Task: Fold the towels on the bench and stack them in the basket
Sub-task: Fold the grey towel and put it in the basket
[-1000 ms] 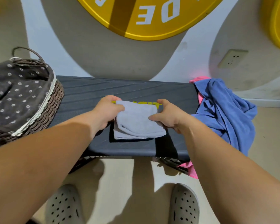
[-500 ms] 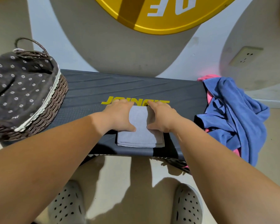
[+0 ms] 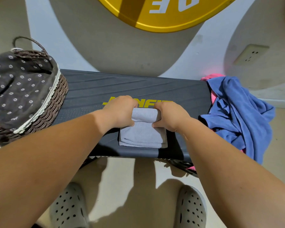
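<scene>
A small grey towel (image 3: 142, 134), folded into a narrow stack, lies at the front middle of the dark bench (image 3: 138, 87). My left hand (image 3: 121, 111) grips the towel's far left edge, fingers curled round it. My right hand (image 3: 170, 116) grips the far right edge the same way, and the far end is lifted a little between them. A wicker basket (image 3: 56, 99) with a dark flowered liner stands on the bench's left end. A crumpled blue towel (image 3: 238, 116) and a pink one (image 3: 212, 77) under it hang over the bench's right end.
The bench stands against a wall with a large yellow disc (image 3: 163, 15) above it and a socket (image 3: 251, 54) at the right. My two feet in grey perforated clogs (image 3: 69, 209) stand on the beige floor just before the bench.
Both hands went from pressing flat on the folded grey towel to curling round its far edge and lifting it. The towel lies narrower than a second ago.
</scene>
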